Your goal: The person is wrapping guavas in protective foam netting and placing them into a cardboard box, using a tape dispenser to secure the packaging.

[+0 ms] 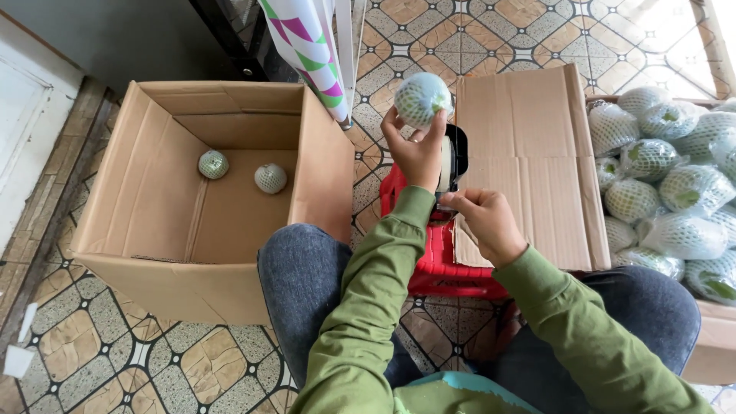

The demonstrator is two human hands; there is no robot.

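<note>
My left hand [414,149] holds up a round green fruit [422,98] wrapped in white foam net and plastic, above a tape dispenser [454,157]. My right hand [484,222] pinches at the base of the dispenser, which stands on a red plastic stool [437,264]. An open cardboard box [153,253] at the left holds two wrapped fruits [213,163] [270,178] on its bottom. At the right, another box [583,169] is filled with several wrapped fruits [659,192].
A patterned tile floor [115,353] lies all around. A folded umbrella or pole with coloured triangles [310,46] leans beside the left box. A white door [23,130] stands at far left. My knees in dark jeans [303,284] flank the stool.
</note>
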